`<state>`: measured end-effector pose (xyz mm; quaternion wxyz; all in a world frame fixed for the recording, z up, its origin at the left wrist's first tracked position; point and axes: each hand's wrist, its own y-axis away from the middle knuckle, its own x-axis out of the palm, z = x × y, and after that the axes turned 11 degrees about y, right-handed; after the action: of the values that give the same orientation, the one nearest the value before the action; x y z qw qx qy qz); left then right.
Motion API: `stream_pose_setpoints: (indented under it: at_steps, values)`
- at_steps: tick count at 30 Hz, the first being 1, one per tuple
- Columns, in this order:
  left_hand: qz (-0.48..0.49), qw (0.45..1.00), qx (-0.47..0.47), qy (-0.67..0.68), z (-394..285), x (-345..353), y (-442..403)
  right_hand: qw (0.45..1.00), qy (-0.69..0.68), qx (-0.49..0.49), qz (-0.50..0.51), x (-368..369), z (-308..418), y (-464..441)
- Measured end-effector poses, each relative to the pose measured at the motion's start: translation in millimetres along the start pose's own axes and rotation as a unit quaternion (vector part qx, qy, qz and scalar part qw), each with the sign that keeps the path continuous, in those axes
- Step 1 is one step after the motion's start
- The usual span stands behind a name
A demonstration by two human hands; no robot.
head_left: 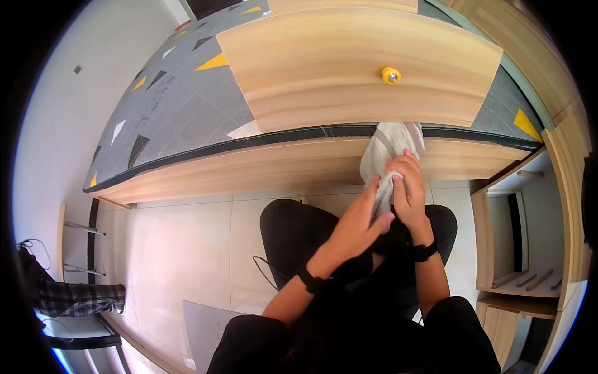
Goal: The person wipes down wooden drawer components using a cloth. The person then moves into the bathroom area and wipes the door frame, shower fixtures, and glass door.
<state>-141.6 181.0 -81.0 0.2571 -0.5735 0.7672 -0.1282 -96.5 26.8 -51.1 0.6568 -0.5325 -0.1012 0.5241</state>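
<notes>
A light grey-white cloth with a darker stripe hangs over the front edge of the patterned mattress and bunches between my hands. My right hand is closed around its gathered part, fingers bent. Lower and to the left, my left hand has its fingers fairly straight and its thumb apart, with the cloth's lower end loosely between them. Just beyond the cloth, a pale wooden panel lies flat on the grey mattress. A yellow round fitting with a metal centre sits on the panel.
Below the mattress runs a wooden bed side board. At right stands an open wooden cabinet with small wooden strips inside. My knees are close to the bed on the tiled floor. Dark plaid fabric hangs at far left.
</notes>
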Motion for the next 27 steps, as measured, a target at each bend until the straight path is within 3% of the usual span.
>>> stream_pose_setpoints:
  at_steps: [4, 11, 14, 19, 21, 23, 27]
  values:
    - [0.003, 0.998, -0.039, -0.044, -14, 13, 7, 0.998, -0.046, 0.04, -0.017, -13, 10, -6]
    - [0.066, 0.991, -0.114, -0.009, -23, 5, 8, 0.982, -0.131, 0.135, -0.021, -11, 9, 8]
    - [-0.015, 0.998, -0.056, -0.004, -7, 6, 15, 0.957, -0.186, 0.221, 0.0, -6, 7, 8]
    - [0.023, 0.995, -0.089, -0.029, -1, 5, 14, 0.939, -0.274, 0.207, 0.02, -5, -26, 6]
    - [0.031, 0.995, -0.093, -0.035, 0, 9, 15, 0.935, -0.317, 0.157, 0.013, -4, -37, 4]
    - [0.051, 0.99, -0.123, -0.042, -2, 11, 13, 0.941, -0.286, 0.183, -0.008, 1, -35, 2]
    - [0.053, 0.991, -0.118, -0.035, -3, 18, 13, 0.918, -0.349, 0.186, -0.034, 4, -38, -1]
